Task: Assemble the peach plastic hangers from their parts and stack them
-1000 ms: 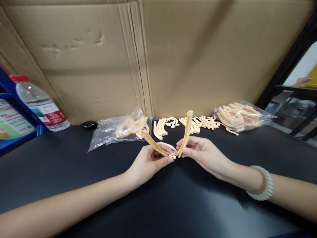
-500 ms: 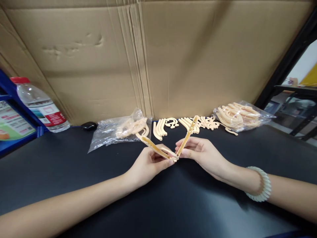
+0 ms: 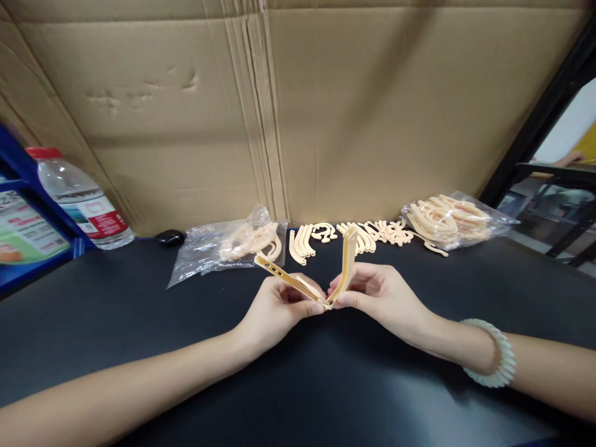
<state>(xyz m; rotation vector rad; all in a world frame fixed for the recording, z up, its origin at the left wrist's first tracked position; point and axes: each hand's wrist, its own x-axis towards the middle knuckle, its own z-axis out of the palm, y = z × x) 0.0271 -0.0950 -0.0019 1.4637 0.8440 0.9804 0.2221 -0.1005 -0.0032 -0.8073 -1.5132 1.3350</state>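
Over the table's middle, my left hand pinches a beige plastic hanger arm with slots near its outer end. A paler curved piece lies along that arm, partly behind my fingers. In my right hand, thumb and fingers are closed on a second beige hanger arm, which points upward. The two arms meet at their lower ends between my fingertips, forming a V. Whether they are joined there I cannot tell.
Behind my hands, loose curved arms, hook-like pieces and small parts lie on the black table. Clear bags of beige parts flank them. A water bottle and black mouse are left; cardboard stands behind.
The right arm has turned, its upper end moving left and showing its broad side. The left arm's outer end has shifted slightly left, with its slots now visible. Both hands keep their grip.
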